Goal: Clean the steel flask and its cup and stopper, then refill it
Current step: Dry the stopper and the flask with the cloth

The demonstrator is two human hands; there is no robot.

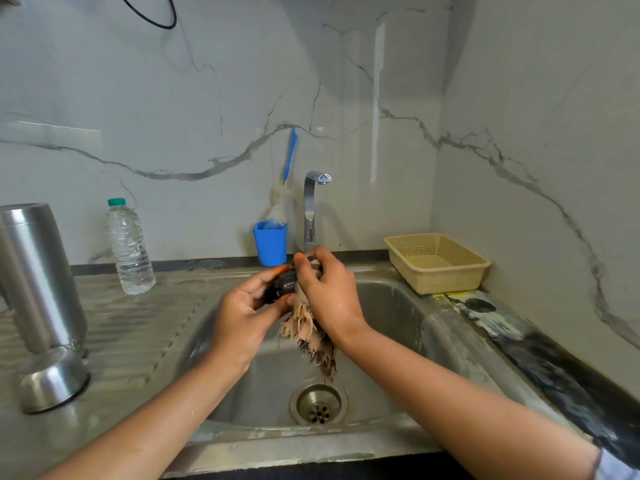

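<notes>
Over the stainless steel sink basin (pixel 398 306), the left hand (pixel 242 310) grips the small dark round stopper (pixel 282 285). The right hand (pixel 329 292) clutches a frayed brown cloth (pixel 308 327) against it. The tall cylindrical steel flask (pixel 38 271) and inverted steel cup (pixel 52 379) stand on the left drainboard.

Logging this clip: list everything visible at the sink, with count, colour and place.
steel flask: one, silver, left on drainboard
steel cup: one, silver, inverted in front of the flask
stopper: one, dark, over the sink
cloth: one, frayed brownish, against the stopper
water bottle: one, clear, green cap, rear of drainboard
tumbler: one, blue, left of tap
brush: one, blue handle, in tumbler
tap: one, chrome, behind sink
basket: one, beige, right rear counter
sink: one, steel, centre
left hand: one, grips the stopper
right hand: one, holds the cloth
</notes>
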